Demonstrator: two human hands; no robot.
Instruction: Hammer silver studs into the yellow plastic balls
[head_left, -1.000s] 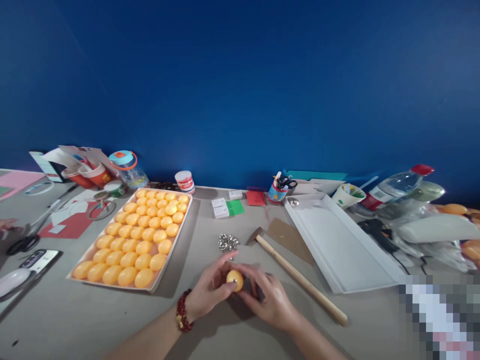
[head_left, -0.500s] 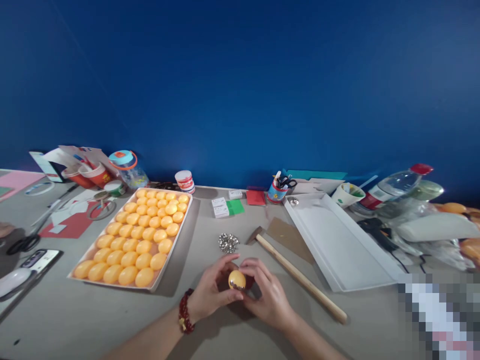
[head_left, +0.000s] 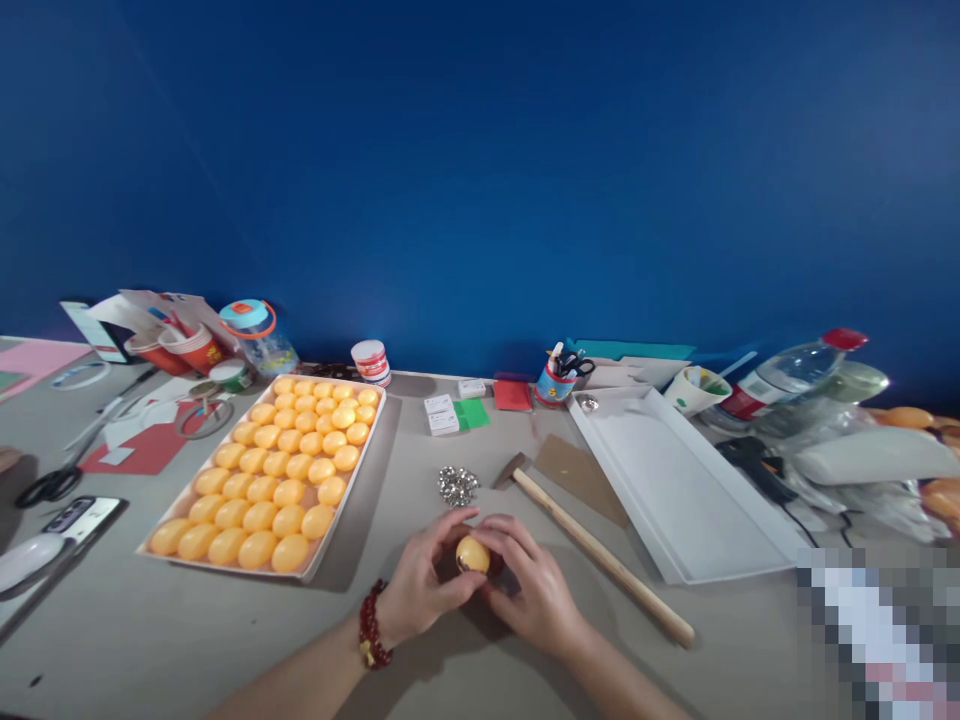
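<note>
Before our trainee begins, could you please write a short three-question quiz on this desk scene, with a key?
1. Fill in: between the left hand and the right hand is a yellow-orange ____.
2. True or false: the red bracelet is on the left wrist.
3. Which lies closest beyond the hands: A, the red-capped bottle; B, the pile of silvery pieces; or C, the blue-lidded jar?

Key: 1. ball; 2. true; 3. B.
</note>
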